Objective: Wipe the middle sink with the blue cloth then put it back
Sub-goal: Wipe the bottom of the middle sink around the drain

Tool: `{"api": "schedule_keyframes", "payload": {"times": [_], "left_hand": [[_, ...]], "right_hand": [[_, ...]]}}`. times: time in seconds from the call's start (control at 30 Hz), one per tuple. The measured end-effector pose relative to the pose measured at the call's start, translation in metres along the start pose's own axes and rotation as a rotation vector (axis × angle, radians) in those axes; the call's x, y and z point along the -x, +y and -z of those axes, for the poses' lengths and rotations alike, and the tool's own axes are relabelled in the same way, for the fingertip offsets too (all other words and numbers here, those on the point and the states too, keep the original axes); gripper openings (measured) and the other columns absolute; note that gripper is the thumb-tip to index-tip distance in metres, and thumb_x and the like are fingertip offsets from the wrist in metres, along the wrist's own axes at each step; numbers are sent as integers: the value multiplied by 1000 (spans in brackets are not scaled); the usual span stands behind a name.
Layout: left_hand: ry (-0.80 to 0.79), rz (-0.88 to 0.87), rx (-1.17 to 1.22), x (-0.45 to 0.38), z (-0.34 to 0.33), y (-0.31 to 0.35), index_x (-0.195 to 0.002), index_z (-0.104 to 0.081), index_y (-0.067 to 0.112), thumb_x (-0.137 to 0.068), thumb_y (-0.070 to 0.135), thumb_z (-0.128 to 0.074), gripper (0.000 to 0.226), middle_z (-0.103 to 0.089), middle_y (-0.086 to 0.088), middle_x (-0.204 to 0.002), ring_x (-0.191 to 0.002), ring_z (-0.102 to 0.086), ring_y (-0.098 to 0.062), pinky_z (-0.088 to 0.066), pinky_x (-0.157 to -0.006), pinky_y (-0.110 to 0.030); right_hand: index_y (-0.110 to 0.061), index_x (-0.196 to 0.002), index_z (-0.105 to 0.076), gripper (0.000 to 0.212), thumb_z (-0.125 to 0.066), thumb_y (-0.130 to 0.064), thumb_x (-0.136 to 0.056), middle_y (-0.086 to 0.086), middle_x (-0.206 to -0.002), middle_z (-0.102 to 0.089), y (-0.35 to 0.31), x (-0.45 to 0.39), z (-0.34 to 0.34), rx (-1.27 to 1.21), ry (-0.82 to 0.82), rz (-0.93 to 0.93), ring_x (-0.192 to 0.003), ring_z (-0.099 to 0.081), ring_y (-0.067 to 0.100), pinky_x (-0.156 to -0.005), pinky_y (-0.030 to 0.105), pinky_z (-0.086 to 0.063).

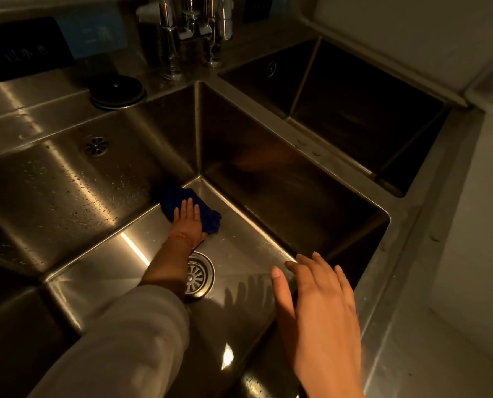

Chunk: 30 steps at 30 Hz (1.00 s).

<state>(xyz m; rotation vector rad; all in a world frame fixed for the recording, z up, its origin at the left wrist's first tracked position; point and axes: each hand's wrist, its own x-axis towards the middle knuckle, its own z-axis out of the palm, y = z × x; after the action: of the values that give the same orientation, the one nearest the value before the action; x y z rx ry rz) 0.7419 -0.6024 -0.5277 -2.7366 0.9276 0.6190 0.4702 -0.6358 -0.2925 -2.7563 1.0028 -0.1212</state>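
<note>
The steel middle sink (268, 196) fills the centre of the head view, its round drain (200, 275) near the bottom's middle. A dark blue cloth (173, 201) lies on the sink floor in the far corner, against the back wall. My left hand (189, 221) reaches down into the sink and presses flat on the cloth with straight fingers. Nearer to me, my right hand (317, 305) hovers open with spread fingers over the sink's right side and holds nothing.
Several chrome taps (193, 33) stand behind the sink. A black round cap (116, 90) sits on the back ledge at left. A second basin (348, 107) lies to the right, past a narrow steel divider. The back wall of the sink carries water drops and an overflow grille (96, 145).
</note>
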Motion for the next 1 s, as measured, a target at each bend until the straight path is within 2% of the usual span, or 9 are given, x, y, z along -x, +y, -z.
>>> {"api": "schedule_keyframes", "payload": {"times": [0.1, 0.23, 0.3, 0.47, 0.6, 0.73, 0.8, 1.0], "left_hand": [[-5, -2, -1, -4, 4, 4, -151, 5, -1, -98, 43, -42, 83, 11, -24, -158, -148, 8, -35, 1, -120, -45], [-2, -12, 17, -9, 7, 10, -151, 5, -1, -99, 41, -41, 81, 11, -23, -158, -148, 8, -35, 0, -120, -46], [-5, -11, 25, -10, 9, 12, -151, 5, -1, -100, 41, -40, 81, 12, -23, -158, -148, 9, -35, 1, -120, -46], [-10, 8, 22, -7, 6, 11, -151, 6, -2, -99, 41, -40, 82, 12, -26, -157, -147, 8, -36, -1, -121, -45], [-18, 17, 23, -3, 2, 8, -151, 6, -3, -99, 41, -41, 82, 11, -26, -157, -147, 7, -37, -1, -121, -44], [-10, 33, 1, 5, -6, 0, -151, 5, -3, -98, 42, -42, 84, 10, -26, -157, -148, 6, -36, -2, -121, -44], [-12, 37, -10, 11, -10, -5, -151, 6, -3, -98, 42, -43, 85, 10, -26, -157, -148, 6, -37, -2, -120, -44], [-13, 46, -20, 28, -20, -20, -150, 6, -3, -98, 43, -42, 85, 11, -27, -157, -147, 6, -38, -3, -121, -45]], "right_hand": [[-26, -120, -57, 73, -6, -59, -80, -4, -134, -52, -1, 0, 0, -1, -12, -1, -135, -29, 11, -109, 27, 2], [-17, -99, -70, 53, -30, -49, -85, 4, -108, -69, -4, 0, -1, 28, 61, -23, -116, -56, 21, -102, 37, -26], [-16, -93, -72, 46, -38, -46, -84, 5, -99, -72, -3, 0, -3, 48, 102, -12, -108, -61, 23, -97, 40, -31], [-18, -97, -71, 48, -34, -48, -85, 4, -105, -70, -2, -1, -4, 26, 91, -18, -114, -57, 22, -101, 37, -26], [-25, -118, -59, 57, -23, -55, -87, -3, -131, -55, 0, -1, -3, -13, -19, -19, -134, -33, 13, -109, 28, -2], [-30, -128, -49, 58, -16, -56, -88, -8, -140, -44, 0, -2, 0, -18, -29, 3, -138, -19, 7, -106, 24, 9], [-30, -129, -47, 58, -15, -56, -88, -9, -142, -41, 0, -3, 1, -34, -37, -2, -138, -16, 6, -106, 23, 11], [-26, -124, -54, 57, -18, -54, -89, -6, -137, -48, 0, 0, 1, -31, -28, -9, -137, -23, 9, -109, 27, 5]]}}
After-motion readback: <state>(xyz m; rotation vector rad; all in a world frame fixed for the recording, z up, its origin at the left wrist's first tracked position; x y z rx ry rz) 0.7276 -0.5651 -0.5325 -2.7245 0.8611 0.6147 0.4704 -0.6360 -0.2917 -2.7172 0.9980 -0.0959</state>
